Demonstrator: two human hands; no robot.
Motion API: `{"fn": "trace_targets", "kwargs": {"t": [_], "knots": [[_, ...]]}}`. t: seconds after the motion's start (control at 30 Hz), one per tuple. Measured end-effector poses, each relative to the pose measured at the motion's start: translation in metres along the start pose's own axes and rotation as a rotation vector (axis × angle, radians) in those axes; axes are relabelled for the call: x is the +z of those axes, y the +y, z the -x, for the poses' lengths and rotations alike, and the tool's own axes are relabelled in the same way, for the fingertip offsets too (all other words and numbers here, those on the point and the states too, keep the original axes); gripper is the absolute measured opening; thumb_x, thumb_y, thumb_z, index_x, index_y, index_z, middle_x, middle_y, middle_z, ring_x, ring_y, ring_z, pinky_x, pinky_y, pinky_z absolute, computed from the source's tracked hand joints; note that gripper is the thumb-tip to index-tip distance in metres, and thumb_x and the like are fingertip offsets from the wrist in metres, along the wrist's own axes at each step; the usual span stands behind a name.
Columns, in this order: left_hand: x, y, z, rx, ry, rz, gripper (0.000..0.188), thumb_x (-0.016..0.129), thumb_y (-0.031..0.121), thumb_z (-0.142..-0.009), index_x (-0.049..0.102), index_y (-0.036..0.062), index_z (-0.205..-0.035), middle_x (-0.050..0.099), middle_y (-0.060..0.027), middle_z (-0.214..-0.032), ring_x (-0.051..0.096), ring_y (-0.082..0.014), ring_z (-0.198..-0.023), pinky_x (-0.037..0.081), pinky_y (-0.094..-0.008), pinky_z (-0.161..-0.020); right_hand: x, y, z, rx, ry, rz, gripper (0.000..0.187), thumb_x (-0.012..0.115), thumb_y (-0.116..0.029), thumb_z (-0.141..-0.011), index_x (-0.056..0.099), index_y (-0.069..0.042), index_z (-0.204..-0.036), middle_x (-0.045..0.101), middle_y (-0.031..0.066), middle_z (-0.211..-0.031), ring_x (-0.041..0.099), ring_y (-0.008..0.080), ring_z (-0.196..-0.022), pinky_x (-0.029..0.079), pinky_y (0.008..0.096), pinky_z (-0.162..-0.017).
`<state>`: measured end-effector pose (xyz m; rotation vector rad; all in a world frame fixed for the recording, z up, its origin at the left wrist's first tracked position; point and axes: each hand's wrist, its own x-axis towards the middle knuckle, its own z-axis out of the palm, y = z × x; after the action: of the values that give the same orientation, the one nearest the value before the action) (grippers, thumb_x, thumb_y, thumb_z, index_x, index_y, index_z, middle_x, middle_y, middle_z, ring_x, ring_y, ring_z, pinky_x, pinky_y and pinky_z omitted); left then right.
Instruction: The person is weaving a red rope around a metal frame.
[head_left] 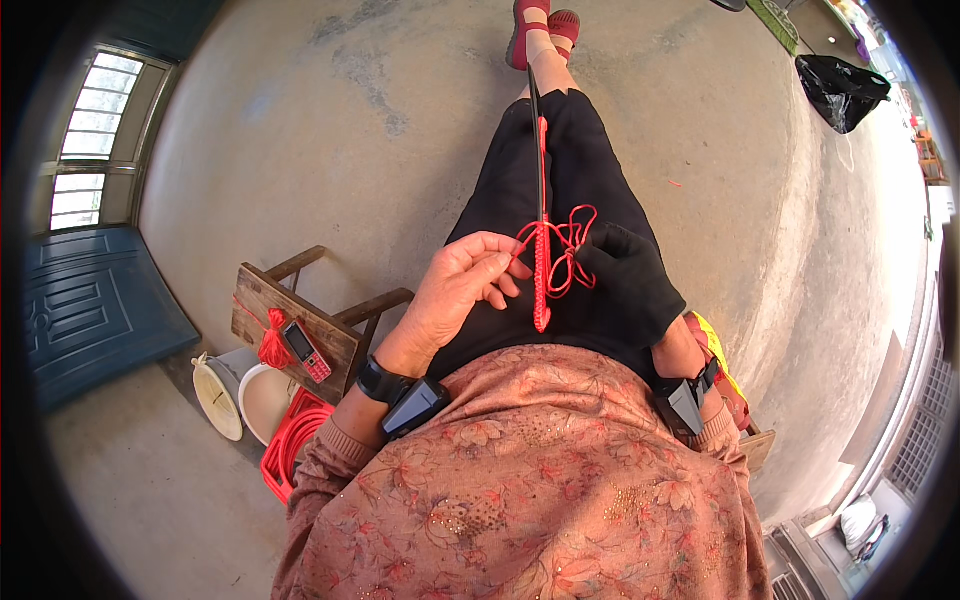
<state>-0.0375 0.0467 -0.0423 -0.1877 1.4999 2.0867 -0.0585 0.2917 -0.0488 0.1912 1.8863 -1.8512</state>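
Door [108,305] L – blk bag [842,92] R

Grey floor [300,150], blue door [95,305], bright barred window [100,105].

Read as a home: blue panelled door [100,310] and barred window [100,120] stood well left of the left hand [462,285], a plain wooden stool [255,285] carrying a mobile phone [306,350] plus a white tub [262,405] sat nearer on that side, and bare stained concrete floor [300,150] ran out ahead of that hand.
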Motion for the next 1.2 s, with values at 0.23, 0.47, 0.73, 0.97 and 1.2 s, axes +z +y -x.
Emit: {"fn": "trace_targets", "kwargs": {"t": [0.23, 0.47, 0.73, 0.97, 1.2], "knots": [[0.0004, 0.0002, -0.0001, 0.005, 0.009, -0.007, 0.023, 0.052, 0.017, -0.102, 0.059, 0.0015, -0.116, 0.067, -0.01, -0.099, 0.064, -0.0104, -0.079, 0.053, -0.0215, -0.065, -0.0031, 0.0034, -0.0018, 0.02, -0.022, 0.013, 0.004, 0.07, -0.01, -0.09, 0.068, -0.007, -0.091, 0.064, -0.0065, -0.084, 0.055, 0.0025, -0.077, 0.045, 0.0203, -0.071], [0.0001, 0.0001, -0.0007, 0.003, 0.002, -0.013, 0.023, 0.051, 0.018, -0.103, 0.058, 0.0013, -0.117, 0.067, -0.0084, -0.1, 0.065, -0.0101, -0.08, 0.053, -0.0206, -0.065, -0.0024, -0.0007, -0.0003, 0.02, -0.033, 0.016, 0.003, 0.069, -0.008, -0.09, 0.067, -0.007, -0.09, 0.063, -0.0062, -0.083, 0.055, 0.0028, -0.078, 0.045, 0.0204, -0.071], [-0.0002, -0.0008, -0.0005, 0.005, 0.013, -0.001, 0.023, 0.052, 0.018, -0.102, 0.06, 0.0015, -0.116, 0.067, -0.0109, -0.099, 0.064, -0.0106, -0.079, 0.053, -0.022, -0.065, -0.0004, -0.0004, -0.0002, -0.004, -0.024, 0.017, 0.008, 0.068, -0.011, -0.091, 0.066, -0.004, -0.088, 0.061, -0.0048, -0.078, 0.053, 0.0031, -0.073, 0.044, 0.0218, -0.068], [0.0001, 0.0002, -0.0006, -0.008, 0.016, 0.018, 0.023, 0.052, 0.018, -0.102, 0.06, 0.0016, -0.116, 0.067, -0.0101, -0.099, 0.064, -0.0104, -0.079, 0.053, -0.0223, -0.066, -0.0011, 0.0005, -0.0002, 0.01, -0.026, 0.021, 0.004, 0.069, -0.009, -0.09, 0.067, -0.005, -0.09, 0.06, -0.0062, -0.081, 0.053, 0.0029, -0.075, 0.044, 0.021, -0.069], [0.0002, 0.0014, -0.0004, -0.02, 0.014, 0.035, 0.021, 0.05, 0.015, -0.103, 0.059, 0.0014, -0.117, 0.067, -0.0082, -0.098, 0.065, -0.01, -0.079, 0.054, -0.0212, -0.065, 0.0, 0.0, -0.0003, 0.001, -0.023, 0.018, 0.01, 0.067, -0.012, -0.091, 0.066, -0.003, -0.088, 0.061, -0.0039, -0.076, 0.052, 0.0035, -0.072, 0.044, 0.0224, -0.067]]}}
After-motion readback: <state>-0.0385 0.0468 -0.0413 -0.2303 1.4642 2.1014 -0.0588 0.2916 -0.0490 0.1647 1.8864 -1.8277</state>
